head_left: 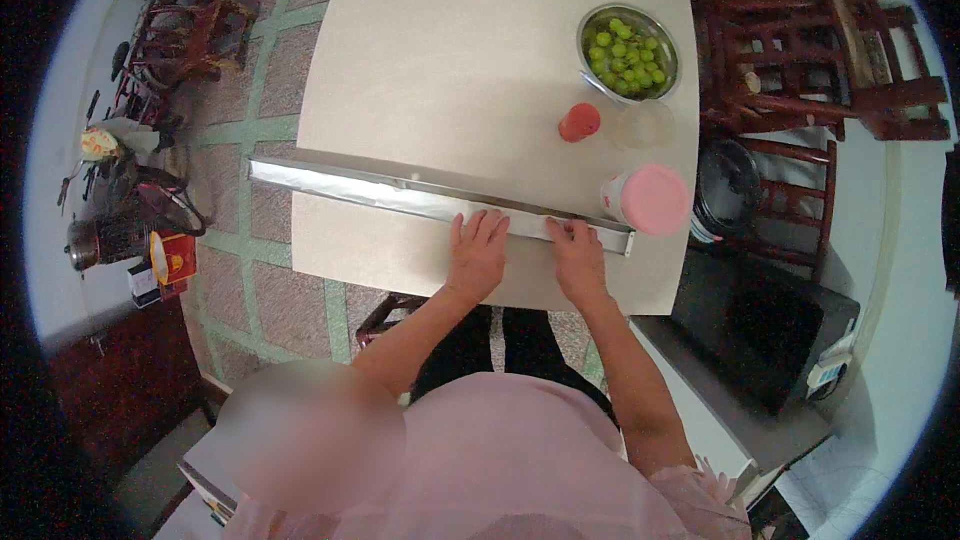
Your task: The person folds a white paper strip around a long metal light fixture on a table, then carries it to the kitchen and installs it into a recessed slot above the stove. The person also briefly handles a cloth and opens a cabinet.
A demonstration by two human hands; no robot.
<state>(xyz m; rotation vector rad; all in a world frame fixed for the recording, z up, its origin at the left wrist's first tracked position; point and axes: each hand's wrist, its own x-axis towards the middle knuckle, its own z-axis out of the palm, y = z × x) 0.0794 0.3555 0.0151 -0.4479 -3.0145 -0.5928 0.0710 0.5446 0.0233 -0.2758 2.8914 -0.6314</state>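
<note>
A long, narrow silver metal channel (pixel 400 198) lies aslant across the table, its left end jutting past the table's left edge. My left hand (pixel 478 258) rests on the channel right of its middle, fingers stretched out flat over the near side. Close to the channel's right end, my right hand (pixel 580 258) has its fingers bent and drawn together at the metal. Whether something small sits between those fingertips is hidden. Inside the channel, a bright, shiny surface shows along the left part.
On the pale table (pixel 430 60), a steel bowl of green grapes (pixel 628 55) stands at the far right. Nearer are a red cup (pixel 579 122), a clear container (pixel 645 125) and a pink-lidded jar (pixel 655 198). Wooden chairs (pixel 800 70) flank the right side; a black appliance (pixel 760 330) sits near right.
</note>
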